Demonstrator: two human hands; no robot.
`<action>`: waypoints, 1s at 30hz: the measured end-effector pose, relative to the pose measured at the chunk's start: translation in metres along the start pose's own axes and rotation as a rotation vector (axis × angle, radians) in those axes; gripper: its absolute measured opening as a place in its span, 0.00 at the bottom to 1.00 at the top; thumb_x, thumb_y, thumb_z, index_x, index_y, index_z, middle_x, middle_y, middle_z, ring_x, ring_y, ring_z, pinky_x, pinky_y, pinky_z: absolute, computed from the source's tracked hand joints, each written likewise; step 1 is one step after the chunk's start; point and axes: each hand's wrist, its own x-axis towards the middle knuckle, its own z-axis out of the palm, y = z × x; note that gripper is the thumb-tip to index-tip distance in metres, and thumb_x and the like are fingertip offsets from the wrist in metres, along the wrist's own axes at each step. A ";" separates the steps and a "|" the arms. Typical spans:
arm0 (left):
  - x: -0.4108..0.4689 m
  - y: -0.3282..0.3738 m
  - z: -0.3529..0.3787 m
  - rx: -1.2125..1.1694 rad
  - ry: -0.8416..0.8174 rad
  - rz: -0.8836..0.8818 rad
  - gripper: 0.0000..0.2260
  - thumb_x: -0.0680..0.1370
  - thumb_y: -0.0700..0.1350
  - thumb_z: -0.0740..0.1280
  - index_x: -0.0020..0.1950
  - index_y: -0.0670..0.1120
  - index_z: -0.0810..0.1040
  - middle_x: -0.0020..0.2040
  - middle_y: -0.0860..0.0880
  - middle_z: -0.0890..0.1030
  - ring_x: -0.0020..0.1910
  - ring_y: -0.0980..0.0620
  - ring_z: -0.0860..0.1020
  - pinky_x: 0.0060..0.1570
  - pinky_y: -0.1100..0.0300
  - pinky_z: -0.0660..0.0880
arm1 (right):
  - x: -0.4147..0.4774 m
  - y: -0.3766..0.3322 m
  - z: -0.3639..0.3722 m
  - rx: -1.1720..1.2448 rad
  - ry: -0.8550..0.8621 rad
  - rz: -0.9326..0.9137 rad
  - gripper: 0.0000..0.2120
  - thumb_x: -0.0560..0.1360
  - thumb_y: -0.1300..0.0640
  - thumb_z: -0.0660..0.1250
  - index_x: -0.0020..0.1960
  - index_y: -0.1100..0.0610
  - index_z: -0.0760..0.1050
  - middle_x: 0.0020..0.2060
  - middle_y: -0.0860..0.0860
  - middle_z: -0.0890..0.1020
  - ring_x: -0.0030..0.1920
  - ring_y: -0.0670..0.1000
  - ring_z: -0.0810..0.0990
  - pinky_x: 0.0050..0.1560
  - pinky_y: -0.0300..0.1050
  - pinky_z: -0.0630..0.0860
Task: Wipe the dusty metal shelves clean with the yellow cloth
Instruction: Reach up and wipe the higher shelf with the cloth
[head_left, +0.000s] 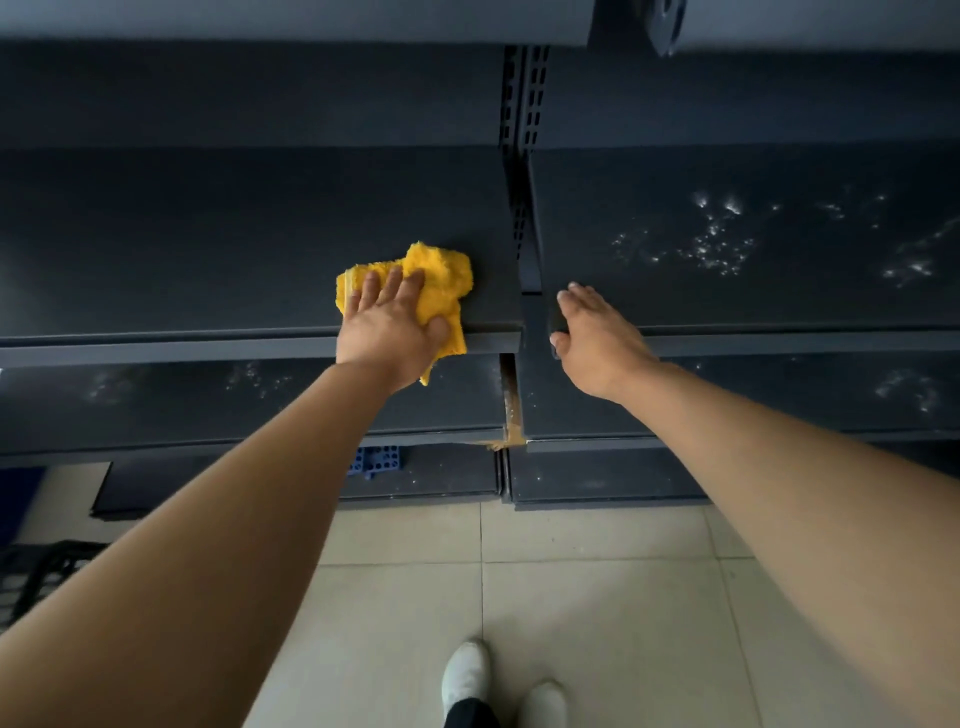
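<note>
My left hand (390, 327) presses flat on the crumpled yellow cloth (441, 283) at the front right corner of the left dark metal shelf (208, 244); one corner of the cloth hangs over the shelf's front edge. My right hand (597, 338) grips the front left corner of the neighbouring right shelf (753, 270), fingers on top and thumb on the front edge. That right shelf carries white dust specks (717, 244). The left shelf looks plain dark around the cloth.
A slotted upright post (522, 135) divides the two shelf bays. Lower shelves (208, 400) with dust specks step out toward me. A blue plastic grid piece (375, 460) lies on the bottom shelf. A dark crate (36, 577) sits on the tiled floor at left; my shoes (467, 675) below.
</note>
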 end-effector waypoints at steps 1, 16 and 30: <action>0.002 0.008 0.002 0.006 -0.009 -0.016 0.29 0.80 0.57 0.53 0.78 0.49 0.47 0.78 0.47 0.48 0.77 0.45 0.44 0.75 0.50 0.41 | 0.000 0.001 -0.001 0.015 0.008 -0.001 0.26 0.82 0.57 0.53 0.77 0.60 0.48 0.78 0.54 0.49 0.78 0.51 0.46 0.75 0.43 0.46; 0.001 0.095 0.012 -0.379 0.050 0.176 0.25 0.81 0.50 0.54 0.77 0.47 0.53 0.77 0.48 0.55 0.77 0.47 0.43 0.75 0.51 0.40 | -0.027 0.034 -0.025 0.012 0.160 0.140 0.23 0.80 0.55 0.59 0.73 0.61 0.61 0.71 0.56 0.67 0.71 0.57 0.66 0.68 0.48 0.65; 0.013 0.184 0.042 -0.063 -0.113 0.187 0.28 0.80 0.56 0.54 0.77 0.49 0.50 0.78 0.48 0.49 0.77 0.46 0.43 0.74 0.51 0.39 | -0.030 0.121 -0.036 -0.028 0.125 0.077 0.24 0.82 0.52 0.53 0.75 0.61 0.56 0.76 0.56 0.58 0.76 0.54 0.54 0.74 0.45 0.53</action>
